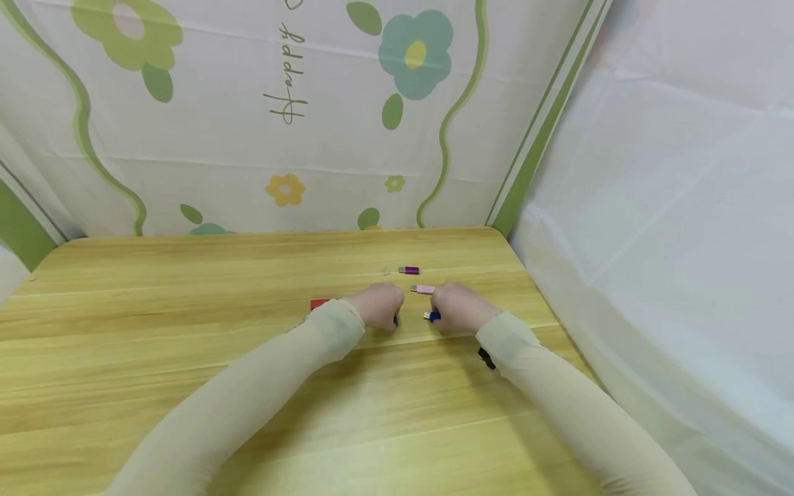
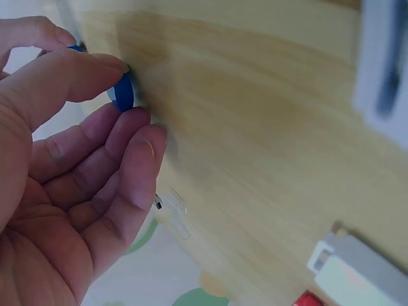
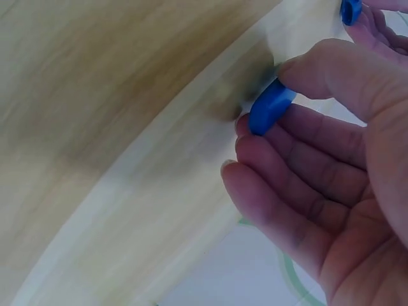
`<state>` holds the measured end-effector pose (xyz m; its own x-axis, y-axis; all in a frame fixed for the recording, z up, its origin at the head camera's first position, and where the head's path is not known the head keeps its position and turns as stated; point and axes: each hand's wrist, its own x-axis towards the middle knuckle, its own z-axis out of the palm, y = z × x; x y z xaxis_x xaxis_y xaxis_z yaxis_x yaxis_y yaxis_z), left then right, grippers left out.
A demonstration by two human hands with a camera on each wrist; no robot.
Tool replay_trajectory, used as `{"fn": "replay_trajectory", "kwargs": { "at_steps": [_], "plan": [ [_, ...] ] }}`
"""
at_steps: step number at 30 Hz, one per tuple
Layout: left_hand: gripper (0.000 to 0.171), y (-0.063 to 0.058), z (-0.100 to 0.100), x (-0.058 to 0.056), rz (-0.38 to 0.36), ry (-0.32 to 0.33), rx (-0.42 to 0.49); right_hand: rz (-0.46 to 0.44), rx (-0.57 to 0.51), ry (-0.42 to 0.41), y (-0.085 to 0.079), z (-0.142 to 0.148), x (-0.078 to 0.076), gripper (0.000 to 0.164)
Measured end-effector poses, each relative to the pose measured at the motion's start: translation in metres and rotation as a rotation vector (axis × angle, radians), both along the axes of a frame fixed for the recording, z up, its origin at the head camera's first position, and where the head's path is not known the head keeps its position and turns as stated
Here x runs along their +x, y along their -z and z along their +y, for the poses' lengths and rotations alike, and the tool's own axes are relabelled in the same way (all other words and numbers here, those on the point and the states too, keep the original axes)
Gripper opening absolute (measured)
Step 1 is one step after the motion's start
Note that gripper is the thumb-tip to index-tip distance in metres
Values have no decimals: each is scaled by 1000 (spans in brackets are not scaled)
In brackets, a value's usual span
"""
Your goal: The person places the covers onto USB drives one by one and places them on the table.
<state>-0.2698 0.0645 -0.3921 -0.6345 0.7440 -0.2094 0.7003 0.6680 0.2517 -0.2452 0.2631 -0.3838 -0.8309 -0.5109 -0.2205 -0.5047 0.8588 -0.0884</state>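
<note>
Head view: "Happy" (image 1: 290, 70) beyond blue stick (image 1: 435, 316)

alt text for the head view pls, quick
A person's right hand pinches a blue USB stick; the left hand pinches a small blue piece, over a wooden table. A purple USB stick and a pink one lie nearby.

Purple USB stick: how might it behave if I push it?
The purple USB stick probably slides rather than rolls, lying flat on the table. Its small, slim body suggests light weight; its silvery plug is likely stiff.
</note>
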Motion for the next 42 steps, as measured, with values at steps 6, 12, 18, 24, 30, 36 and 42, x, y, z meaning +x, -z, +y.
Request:
{"fn": "replay_trajectory", "kwargs": {
  "at_steps": [6,12,18,24,30,36,42],
  "plan": [
    [15,5,-8,-4,-30,-23,10,11,-35,-51,5,-1,3,30],
    [13,1,-21,-2,-33,-34,56,48,-53,-75,2,-6,8,23],
    [7,-15,-40,10,-36,-37,99,92,-104,-128,-7,-12,18,20],
    [5,-29,-64,27,-9,2,182,137,-165,-186,-16,-22,32,15],
    [3,-37,-85,46,50,57,279,208,-211,-258,-27,-36,50,4],
    [3,-43,-95,69,138,90,299,271,-276,-342,-32,-48,65,5],
    [7,-44,-98,86,243,100,280,299,-331,-399,-33,-57,77,10]
  ]
}}
